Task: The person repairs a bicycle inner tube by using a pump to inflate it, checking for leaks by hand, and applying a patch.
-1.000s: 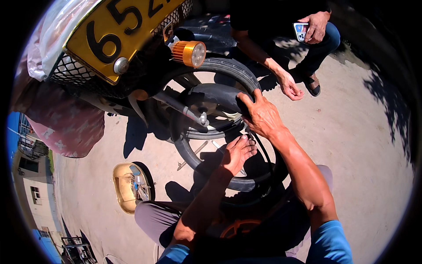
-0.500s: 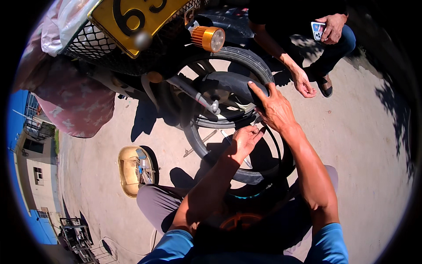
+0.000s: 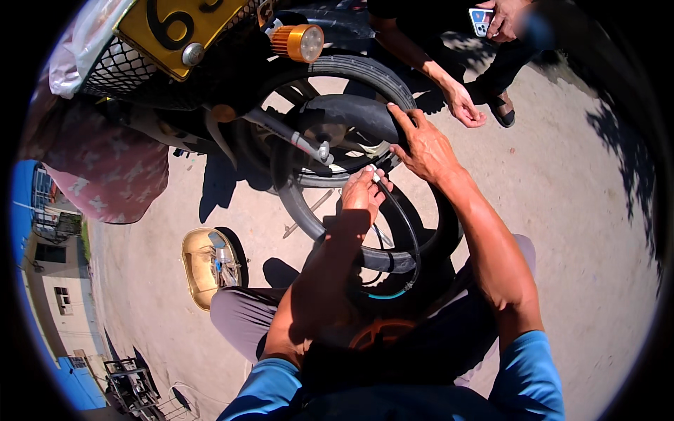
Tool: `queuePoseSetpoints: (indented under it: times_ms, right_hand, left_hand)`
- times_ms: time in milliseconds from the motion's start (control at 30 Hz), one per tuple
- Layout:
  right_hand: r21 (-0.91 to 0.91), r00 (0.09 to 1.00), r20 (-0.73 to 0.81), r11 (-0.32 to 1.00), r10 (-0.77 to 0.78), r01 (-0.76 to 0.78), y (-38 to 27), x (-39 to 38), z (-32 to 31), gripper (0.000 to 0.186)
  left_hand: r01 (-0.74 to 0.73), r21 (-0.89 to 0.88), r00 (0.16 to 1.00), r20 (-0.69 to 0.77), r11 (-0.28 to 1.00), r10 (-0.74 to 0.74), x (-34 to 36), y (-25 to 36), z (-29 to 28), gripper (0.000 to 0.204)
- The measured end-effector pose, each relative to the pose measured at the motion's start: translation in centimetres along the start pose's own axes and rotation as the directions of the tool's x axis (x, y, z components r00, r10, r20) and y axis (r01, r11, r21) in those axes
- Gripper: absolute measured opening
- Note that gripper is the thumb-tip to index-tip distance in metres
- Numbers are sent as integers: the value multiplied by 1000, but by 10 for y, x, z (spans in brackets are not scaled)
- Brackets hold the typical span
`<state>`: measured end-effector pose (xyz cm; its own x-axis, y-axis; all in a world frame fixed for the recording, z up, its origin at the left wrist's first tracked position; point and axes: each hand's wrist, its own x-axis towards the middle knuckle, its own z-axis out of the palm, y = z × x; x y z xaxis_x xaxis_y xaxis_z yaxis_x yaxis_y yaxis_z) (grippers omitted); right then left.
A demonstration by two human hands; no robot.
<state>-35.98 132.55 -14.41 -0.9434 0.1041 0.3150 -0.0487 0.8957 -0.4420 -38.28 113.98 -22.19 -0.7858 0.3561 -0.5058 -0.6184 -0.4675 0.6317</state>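
A slack black inner tube (image 3: 357,112) hangs in front of the motorcycle's front wheel (image 3: 382,70) and loops down toward my knees. At the tube's right side my right hand (image 3: 430,147) holds it, with the fingers along the outside and the thumb lower down. Just below and to the left, my left hand (image 3: 361,191) is closed round the pale end of a black air hose (image 3: 409,224). This hose curves down to a teal section (image 3: 388,295) between my legs. Whether its end touches the tube's valve I cannot make out.
A tan tray (image 3: 200,272) of small tools and parts stands at the left. Thin metal bars (image 3: 309,212) lie beside the tube. Another person's hand (image 3: 465,107) hangs near the wheel; their other holds a phone (image 3: 481,22). An orange headlamp (image 3: 298,43) juts out above.
My left hand has turned upward and the hose's pale end now shows in it. My right hand keeps its hold on the tube. The whole view has shifted slightly.
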Motion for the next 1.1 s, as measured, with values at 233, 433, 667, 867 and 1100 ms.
queuePoseSetpoints:
  times_ms: [233, 433, 667, 867, 1100]
  right_hand:
    - [70, 971, 151, 978, 186, -198, 25, -17, 2, 99]
    - [93, 940, 199, 949, 278, -301, 29, -29, 4, 103]
    - [91, 909, 219, 920, 355, -381, 10, -41, -1, 105]
    - [-38, 903, 190, 922, 386, -386, 15, -45, 18, 110]
    - [-102, 883, 153, 896, 443, -432, 41, -48, 24, 109]
  left_hand:
    - [-404, 8, 847, -373, 915, 378, -53, 166, -123, 24]
    - [-660, 362, 482, -468, 659, 740, -204, 335, -262, 37]
    - [-675, 588, 171, -463, 446, 870, -487, 452, -467, 28]
    - [-584, 777, -163, -397, 236, 903, -716, 452, -576, 33]
    - [-352, 811, -643, -572, 467, 509, -962, 327, -635, 32]
